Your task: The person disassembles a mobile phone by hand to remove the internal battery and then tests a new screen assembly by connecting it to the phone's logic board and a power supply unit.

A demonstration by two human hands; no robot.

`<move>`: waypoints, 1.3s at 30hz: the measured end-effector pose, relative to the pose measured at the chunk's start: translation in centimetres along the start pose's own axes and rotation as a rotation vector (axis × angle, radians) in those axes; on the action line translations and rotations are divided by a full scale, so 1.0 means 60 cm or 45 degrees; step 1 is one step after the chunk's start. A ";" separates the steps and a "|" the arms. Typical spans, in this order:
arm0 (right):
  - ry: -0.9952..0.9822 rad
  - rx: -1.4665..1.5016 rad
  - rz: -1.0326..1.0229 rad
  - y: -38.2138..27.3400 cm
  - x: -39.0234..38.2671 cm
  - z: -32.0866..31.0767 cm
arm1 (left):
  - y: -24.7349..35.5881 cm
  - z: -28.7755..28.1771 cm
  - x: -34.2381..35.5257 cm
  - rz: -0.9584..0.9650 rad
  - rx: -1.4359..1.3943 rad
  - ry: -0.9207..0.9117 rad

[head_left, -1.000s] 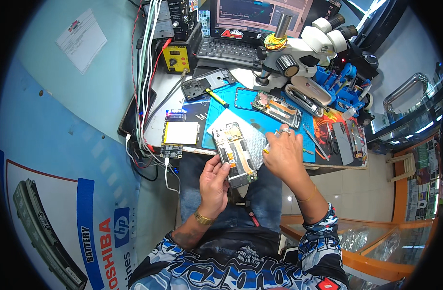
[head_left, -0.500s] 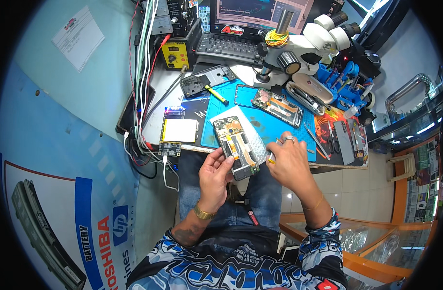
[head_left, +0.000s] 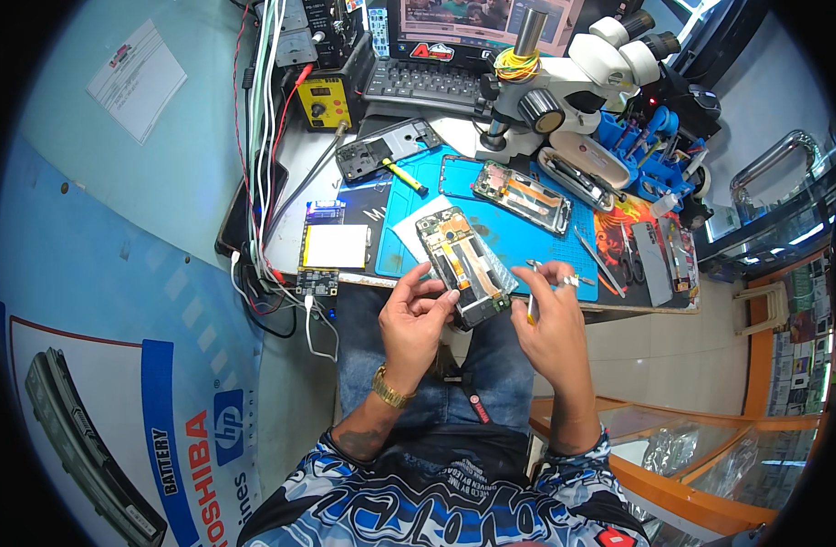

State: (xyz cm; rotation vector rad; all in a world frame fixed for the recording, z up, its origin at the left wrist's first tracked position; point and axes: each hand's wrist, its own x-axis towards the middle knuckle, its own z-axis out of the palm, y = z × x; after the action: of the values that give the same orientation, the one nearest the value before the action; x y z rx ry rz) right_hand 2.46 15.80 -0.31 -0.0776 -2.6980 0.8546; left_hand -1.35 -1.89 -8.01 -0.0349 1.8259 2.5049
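Note:
An opened phone (head_left: pixel 463 263) with its back cover off lies across the near edge of the blue work mat (head_left: pixel 518 228), its lower end sticking out over the table edge. My left hand (head_left: pixel 416 314) holds that lower end, fingers curled under it and thumb on top. My right hand (head_left: pixel 553 314) sits just right of the phone and pinches a thin metal tool (head_left: pixel 533 301), perhaps tweezers, with its tip near the phone's lower right corner.
A second opened phone (head_left: pixel 520 194) and an empty phone frame (head_left: pixel 454 175) lie further back on the mat. A white microscope (head_left: pixel 573 87) stands behind, with a keyboard (head_left: pixel 422 84), a yellow power supply (head_left: pixel 325 102), hanging cables (head_left: pixel 263 137), a small circuit board (head_left: pixel 334 248) and a blue tool rack (head_left: pixel 650 150).
My right hand has drawn back from over the phone to its right side, toward me. My left hand has shifted a little and keeps hold of the phone's lower end.

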 end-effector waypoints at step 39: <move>-0.188 2.454 1.021 0.019 -0.095 0.151 | 0.079 -0.008 0.176 0.676 1.618 -0.238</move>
State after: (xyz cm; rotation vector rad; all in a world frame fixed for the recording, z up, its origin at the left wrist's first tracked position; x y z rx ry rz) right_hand 5.06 10.92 -9.58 -0.6017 -0.7638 3.1081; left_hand -12.11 -3.61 -4.10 0.7425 3.1652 0.9625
